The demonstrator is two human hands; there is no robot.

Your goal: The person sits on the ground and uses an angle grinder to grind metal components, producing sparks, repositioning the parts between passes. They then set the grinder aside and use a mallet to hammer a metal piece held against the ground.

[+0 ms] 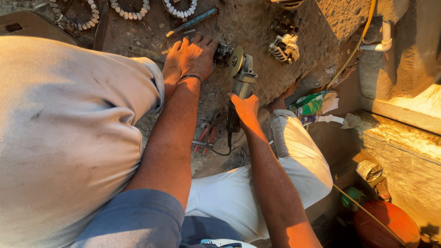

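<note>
From the head camera, your right hand (245,110) is wrapped tight around the body of the angle grinder (241,85), gripping it just behind the head. The tool's long axis runs away from you, slightly leftward at the top, with the grinding disc (236,59) at the far end. Your left hand (195,55) lies farther out, fingers curled down over a small dark metal part (223,51) pressed against the dirt floor (257,27); how firmly those fingers clasp it, I cannot quite tell, since the hand covers most of it. The disc sits just right of that hand, touching or nearly touching the part. So the piece lies ahead and left of your grinder grip, with your left hand much the nearer. Red-handled pliers (206,135) lie near the grinder's cord, beneath your forearms. A finned motor housing (285,48) rests well right of the disc.
</note>
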